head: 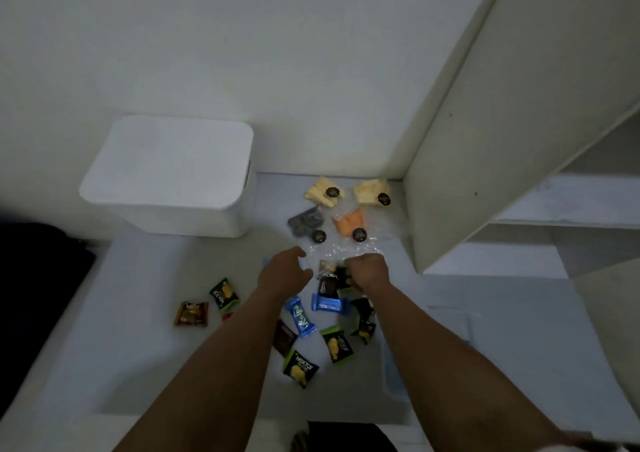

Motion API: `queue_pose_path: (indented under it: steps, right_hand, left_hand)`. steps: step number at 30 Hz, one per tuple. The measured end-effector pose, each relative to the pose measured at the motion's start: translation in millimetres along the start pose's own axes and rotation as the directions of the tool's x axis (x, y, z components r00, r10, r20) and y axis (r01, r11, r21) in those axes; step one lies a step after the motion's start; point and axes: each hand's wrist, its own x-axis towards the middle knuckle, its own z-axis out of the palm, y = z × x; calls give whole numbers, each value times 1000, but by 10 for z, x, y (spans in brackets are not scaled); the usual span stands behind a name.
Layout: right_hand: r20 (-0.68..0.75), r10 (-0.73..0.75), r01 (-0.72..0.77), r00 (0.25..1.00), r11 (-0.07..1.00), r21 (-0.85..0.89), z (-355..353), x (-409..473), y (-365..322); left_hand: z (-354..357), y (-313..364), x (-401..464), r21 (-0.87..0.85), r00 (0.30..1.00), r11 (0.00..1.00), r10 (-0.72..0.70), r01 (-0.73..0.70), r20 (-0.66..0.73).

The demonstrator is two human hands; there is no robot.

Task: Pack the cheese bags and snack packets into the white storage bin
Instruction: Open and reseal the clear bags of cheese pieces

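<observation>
Light, crinkly packets lay scattered right of the lidded bin [166,171].
Your left hand [284,273] hovered, fingers apart; your right hand [367,271] pinched dark snack packets [329,280]. Cheese bags [341,209] beyond looked soft; grip edges.

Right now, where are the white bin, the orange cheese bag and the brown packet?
White bin [166,160], head view, middle of its lid.
Orange cheese bag [349,222], head view, on the cheese.
Brown packet [191,313], head view, centre of wrapper.

Storage bin [166,174] sits upper left on tabletop [138,365], lid on. Cheese bags [341,207] lie right of it, mid-frame; snack packets [301,327] scattered below them, toward lower centre.
</observation>
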Motion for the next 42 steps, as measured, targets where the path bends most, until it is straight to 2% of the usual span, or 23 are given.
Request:
queue_pose_path:
  steps: [5, 11, 14, 17, 23, 29, 34, 39, 42]
  right_hand:
    - [40, 157, -161, 987, 981, 110, 101, 311, -160]
    - [53, 244, -248, 968, 965, 82, 90, 532, -205]
    - [68, 247, -250, 967, 968, 33, 88, 606, -193]
    - [63, 178, -179, 982, 984, 13, 127, 670, -172]
    - [15, 71, -73, 997, 992, 103, 125, 562, -327]
    - [91, -9, -15, 996, 967, 255, 120, 372, -656]
    - [112, -22, -20, 993, 932, 361, 108, 125, -907]
    - [98, -47, 3, 994, 913, 407, 111, -244, -1120]
    - [108, -73, 20, 991, 904, 427, 105, -519, -1179]
  left_hand:
    - [70, 3, 464, 63, 998, 998, -23, 20, 56]
    - [72, -22, 719, 21, 989, 996, -84, 82, 121]
    - [76, -51, 779, 5, 985, 994, -113, 113, 129]
    - [88, -58, 810, 1, 986, 993, -114, 115, 123]
    - [31, -4, 734, 31, 993, 999, -25, 21, 111]
    - [-256, -2, 595, 68, 990, 991, 109, -116, 91]
    - [-581, 14, 443, 20, 962, 963, 267, -269, 60]
    - [-841, -12, 213, -191, 945, 934, 320, -302, 71]
    - [-956, -44, 91, -176, 921, 907, 389, -382, 7]
